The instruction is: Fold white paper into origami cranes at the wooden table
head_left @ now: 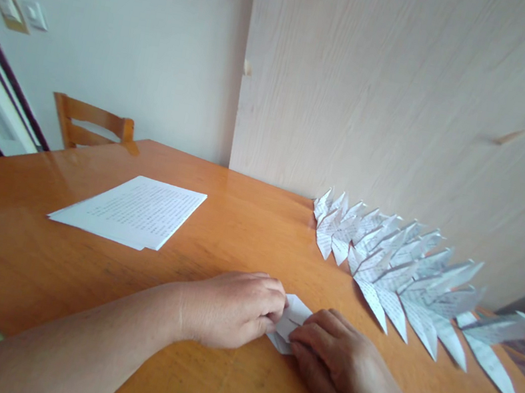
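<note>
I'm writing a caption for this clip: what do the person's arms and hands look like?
The left hand and right hand wear no gloves; no ring, watch or bracelet shows. The left forearm is sleeveless, with a wrist crease.

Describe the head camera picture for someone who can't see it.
A person's left hand and right hand hold a small folded white paper on a wooden table. Rows of folded paper pieces stand at right; printed sheets lie at left.
</note>
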`<act>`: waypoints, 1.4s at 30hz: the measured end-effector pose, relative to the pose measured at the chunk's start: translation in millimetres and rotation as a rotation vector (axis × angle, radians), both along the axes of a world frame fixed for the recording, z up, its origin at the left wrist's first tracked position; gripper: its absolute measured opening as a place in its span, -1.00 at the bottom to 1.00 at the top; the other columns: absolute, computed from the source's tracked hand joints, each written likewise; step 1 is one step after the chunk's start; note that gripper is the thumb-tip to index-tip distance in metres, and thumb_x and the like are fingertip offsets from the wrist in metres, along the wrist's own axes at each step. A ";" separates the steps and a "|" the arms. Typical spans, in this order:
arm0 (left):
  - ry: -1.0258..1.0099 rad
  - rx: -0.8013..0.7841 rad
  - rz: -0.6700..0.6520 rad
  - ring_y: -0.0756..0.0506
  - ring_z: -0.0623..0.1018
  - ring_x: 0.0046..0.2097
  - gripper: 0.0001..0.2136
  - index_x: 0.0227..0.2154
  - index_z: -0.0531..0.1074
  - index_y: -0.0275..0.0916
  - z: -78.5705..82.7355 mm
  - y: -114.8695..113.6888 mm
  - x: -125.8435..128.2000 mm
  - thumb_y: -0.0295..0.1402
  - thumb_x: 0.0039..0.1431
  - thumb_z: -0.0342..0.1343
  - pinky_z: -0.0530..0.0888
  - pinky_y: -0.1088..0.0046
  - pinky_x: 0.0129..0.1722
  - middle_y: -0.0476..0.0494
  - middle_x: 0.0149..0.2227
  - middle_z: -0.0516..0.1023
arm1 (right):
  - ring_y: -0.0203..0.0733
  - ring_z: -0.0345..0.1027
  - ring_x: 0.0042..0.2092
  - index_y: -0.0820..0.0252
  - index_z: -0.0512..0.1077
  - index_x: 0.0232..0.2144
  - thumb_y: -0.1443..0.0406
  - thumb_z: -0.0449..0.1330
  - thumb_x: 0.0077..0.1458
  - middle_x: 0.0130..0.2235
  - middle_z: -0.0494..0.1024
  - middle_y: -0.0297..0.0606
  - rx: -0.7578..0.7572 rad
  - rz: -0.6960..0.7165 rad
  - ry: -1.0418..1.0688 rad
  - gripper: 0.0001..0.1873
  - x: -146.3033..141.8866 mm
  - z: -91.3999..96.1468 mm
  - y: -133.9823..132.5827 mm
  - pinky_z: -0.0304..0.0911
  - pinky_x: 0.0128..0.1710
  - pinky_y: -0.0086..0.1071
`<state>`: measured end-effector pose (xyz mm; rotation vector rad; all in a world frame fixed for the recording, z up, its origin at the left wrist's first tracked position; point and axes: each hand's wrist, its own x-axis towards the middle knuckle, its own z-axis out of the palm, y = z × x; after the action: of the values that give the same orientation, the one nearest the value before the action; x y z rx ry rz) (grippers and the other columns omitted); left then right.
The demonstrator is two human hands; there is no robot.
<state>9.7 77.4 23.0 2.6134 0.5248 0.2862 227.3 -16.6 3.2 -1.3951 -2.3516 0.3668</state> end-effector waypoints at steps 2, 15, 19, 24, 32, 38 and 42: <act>-0.001 0.000 0.002 -0.10 0.49 -0.06 -0.93 -0.35 0.41 -0.20 -1.1 -0.5 0.3 -0.51 0.18 0.11 0.40 0.41 -0.06 -0.07 -0.14 0.51 | -0.20 0.34 -0.24 0.10 0.44 -0.32 0.33 0.04 0.35 -0.28 0.46 -0.29 -0.009 -0.010 0.020 -0.78 -0.1 -0.7 0.1 0.23 -0.29 -0.34; -0.019 -0.011 0.048 -0.12 0.47 -0.09 -0.93 -0.37 0.44 -0.23 -2.0 -2.2 6.4 -0.37 0.18 0.21 0.40 0.40 -0.11 -0.10 -0.16 0.48 | -0.20 0.32 -0.25 0.11 0.41 -0.33 0.35 0.02 0.35 -0.30 0.44 -0.30 -0.067 -0.102 0.107 -0.78 -1.1 -5.1 3.6 0.22 -0.27 -0.31; -0.007 -0.013 0.052 -0.11 0.47 -0.08 -0.95 -0.35 0.43 -0.22 -2.2 -2.3 6.1 -0.40 0.22 0.18 0.40 0.40 -0.10 -0.09 -0.15 0.47 | -0.22 0.33 -0.27 0.12 0.40 -0.36 0.35 0.03 0.34 -0.31 0.44 -0.31 -0.079 -0.119 0.124 -0.78 -1.4 -6.7 4.9 0.21 -0.28 -0.33; -0.001 -0.007 0.055 -0.13 0.45 -0.03 -0.96 -0.32 0.42 -0.23 -3.6 -2.9 6.1 -0.41 0.27 0.13 0.39 0.35 -0.02 -0.11 -0.10 0.47 | -0.23 0.32 -0.28 0.13 0.40 -0.39 0.32 0.04 0.34 -0.32 0.43 -0.32 -0.087 -0.169 0.122 -0.76 -2.3 -9.7 5.3 0.18 -0.30 -0.34; -0.008 0.009 0.065 -0.15 0.44 0.00 -0.92 -0.29 0.39 -0.22 -8.3 -3.9 5.9 -0.39 0.34 0.05 0.37 0.27 0.05 -0.14 -0.07 0.43 | -0.16 0.34 -0.30 0.12 0.37 -0.42 0.23 0.07 0.31 -0.35 0.44 -0.30 -0.077 -0.289 -0.011 -0.77 0.4 -10.1 3.4 0.11 -0.34 -0.31; 0.016 0.065 0.102 -0.14 0.43 0.00 -0.88 -0.35 0.31 -0.22 -11.1 -7.0 10.1 -0.41 0.35 -0.01 0.37 0.27 0.06 -0.14 -0.08 0.41 | -0.14 0.35 -0.28 0.12 0.38 -0.40 0.28 0.08 0.29 -0.33 0.46 -0.29 -0.091 -0.305 -0.040 -0.81 -0.4 -10.3 5.2 0.13 -0.31 -0.31; 0.025 0.085 0.133 -0.13 0.43 -0.02 -0.88 -0.36 0.28 -0.22 -12.1 -8.7 13.4 -0.44 0.34 -0.02 0.38 0.28 0.03 -0.14 -0.10 0.40 | -0.14 0.36 -0.29 0.13 0.38 -0.41 0.27 0.09 0.28 -0.34 0.47 -0.28 -0.086 -0.327 -0.054 -0.80 -2.2 -11.8 7.1 0.12 -0.31 -0.31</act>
<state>23.2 68.7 11.0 2.6718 0.7116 0.3251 225.1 -9.5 -8.6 -1.8144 -2.1182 0.3430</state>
